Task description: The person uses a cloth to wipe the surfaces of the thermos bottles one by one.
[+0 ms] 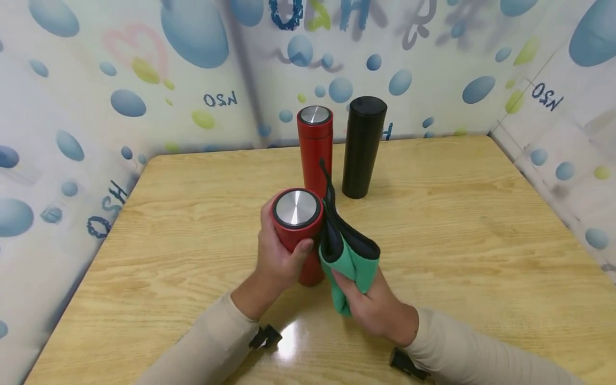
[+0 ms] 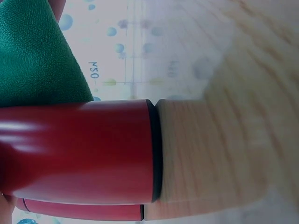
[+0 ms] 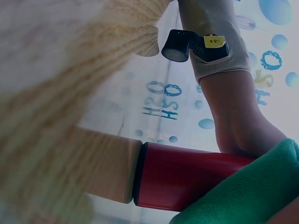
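My left hand (image 1: 276, 256) grips a red thermos flask (image 1: 291, 235) round its upper body, the thumb on its near side. Its silver lid faces up, and in the left wrist view the black-ringed base of this flask (image 2: 84, 149) meets the tabletop. A folded green cloth (image 1: 356, 264) with dark edging is in my right hand (image 1: 377, 307), pinched from below. The cloth lies against the flask's right side; the right wrist view also has the green cloth (image 3: 247, 191) crossing in front of the red flask (image 3: 187, 177).
Behind the held flask stands a second red flask (image 1: 315, 155), its lower part hidden. A black flask (image 1: 364, 149) stands just right of it. The wooden table (image 1: 462, 214) ends at a patterned wall (image 1: 183, 107). Small black cameras are strapped to both wrists.
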{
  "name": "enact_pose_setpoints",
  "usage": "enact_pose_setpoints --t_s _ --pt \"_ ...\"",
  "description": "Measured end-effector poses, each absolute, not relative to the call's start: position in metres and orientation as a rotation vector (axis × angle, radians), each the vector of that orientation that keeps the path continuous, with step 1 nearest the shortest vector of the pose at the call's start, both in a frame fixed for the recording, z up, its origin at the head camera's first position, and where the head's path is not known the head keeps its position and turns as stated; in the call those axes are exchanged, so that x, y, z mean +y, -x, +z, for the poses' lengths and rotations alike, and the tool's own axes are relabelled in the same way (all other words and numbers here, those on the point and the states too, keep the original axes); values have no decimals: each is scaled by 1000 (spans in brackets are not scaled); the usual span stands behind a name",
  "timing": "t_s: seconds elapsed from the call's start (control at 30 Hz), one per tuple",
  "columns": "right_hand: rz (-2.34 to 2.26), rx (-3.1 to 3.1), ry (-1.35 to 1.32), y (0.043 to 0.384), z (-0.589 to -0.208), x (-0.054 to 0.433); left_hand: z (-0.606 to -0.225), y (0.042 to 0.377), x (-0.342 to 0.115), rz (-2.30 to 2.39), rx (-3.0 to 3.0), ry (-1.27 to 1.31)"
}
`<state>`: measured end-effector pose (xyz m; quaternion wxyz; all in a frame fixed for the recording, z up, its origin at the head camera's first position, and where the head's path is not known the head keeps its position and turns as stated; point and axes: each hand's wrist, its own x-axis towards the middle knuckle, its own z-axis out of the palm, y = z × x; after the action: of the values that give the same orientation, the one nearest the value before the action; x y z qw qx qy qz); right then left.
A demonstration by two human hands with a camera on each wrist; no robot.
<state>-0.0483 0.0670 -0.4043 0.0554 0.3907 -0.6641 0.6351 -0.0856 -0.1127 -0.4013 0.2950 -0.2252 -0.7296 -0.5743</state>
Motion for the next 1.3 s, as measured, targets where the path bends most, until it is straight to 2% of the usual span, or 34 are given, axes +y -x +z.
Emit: enact_pose_setpoints --t_s 1.3 --pt "1943 -2092 -1138 49 -403 66 -400 86 -112 -1560 -1920 577"
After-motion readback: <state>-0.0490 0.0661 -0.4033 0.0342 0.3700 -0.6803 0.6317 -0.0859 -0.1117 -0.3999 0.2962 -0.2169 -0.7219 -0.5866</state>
